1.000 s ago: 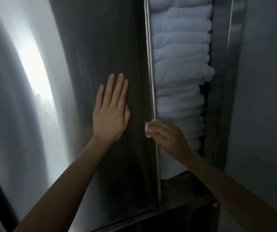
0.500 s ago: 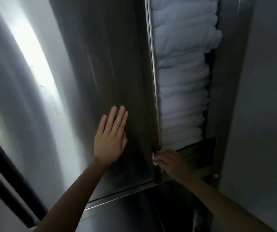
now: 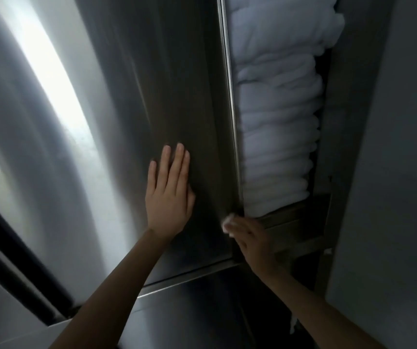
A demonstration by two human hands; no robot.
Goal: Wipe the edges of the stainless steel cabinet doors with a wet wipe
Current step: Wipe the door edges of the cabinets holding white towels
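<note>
A stainless steel cabinet door (image 3: 182, 91) fills the middle of the head view, its vertical right edge (image 3: 231, 109) running down to a bottom corner. My left hand (image 3: 168, 195) lies flat on the door face, fingers straight and pointing up. My right hand (image 3: 251, 241) holds a small white wet wipe (image 3: 227, 221) against the door's edge close to its lower corner; most of the wipe is hidden under the fingers.
Behind the door edge, a tall stack of folded white towels (image 3: 278, 137) sits on a metal shelf (image 3: 295, 215). A grey wall (image 3: 404, 172) stands to the right. A bright reflection streaks the steel panel (image 3: 51, 84) at left. Another steel panel (image 3: 189, 306) lies below.
My right hand slid the wipe down the door edge from mid-height to near the bottom corner. The view moved down the cabinet, and my left hand stayed flat on the door.
</note>
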